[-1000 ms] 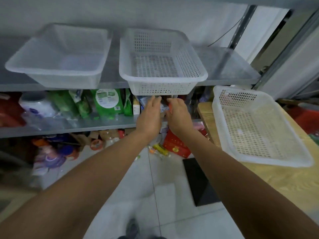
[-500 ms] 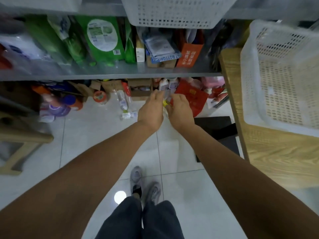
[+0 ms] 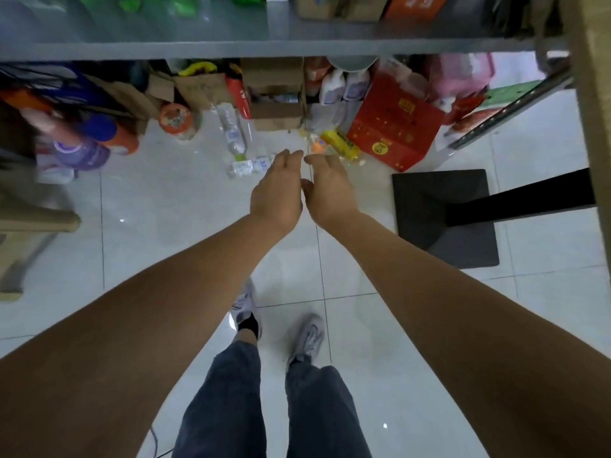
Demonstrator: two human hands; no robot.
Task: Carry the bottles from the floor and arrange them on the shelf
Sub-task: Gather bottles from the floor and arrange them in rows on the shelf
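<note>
White glossy floor tiles (image 3: 158,213) fill the near view, with the person's two grey shoes (image 3: 307,335) planted on them and both bare forearms stretching forward and down. The left grip (image 3: 276,190) and the right grip (image 3: 327,190) hang side by side, almost touching, fingers loose and released, holding nothing.

This looks like the reach for the next pickup. Just past the left fingertips lies a small clear bottle (image 3: 249,165) on its side; a longer clear bottle (image 3: 233,127) lies beyond it. Ahead of the right grip a yellow-labelled bottle (image 3: 340,144) rests against a red box (image 3: 396,127). One bottle for each side seems sensible: close round the middle of the body, gently, since the thin plastic will probably buckle and roll on the slick tile. Drawing the yellow one out sideways should avoid tipping the red box.

Farther back, cardboard boxes (image 3: 277,90), an orange-lidded jar (image 3: 175,119) and blurred packets crowd the floor beneath the grey shelf (image 3: 264,47). Its edge overhangs them, so rising straight up risks a knock. To the right stands a black pedestal base (image 3: 443,206) under a wooden surface (image 3: 595,94).
</note>
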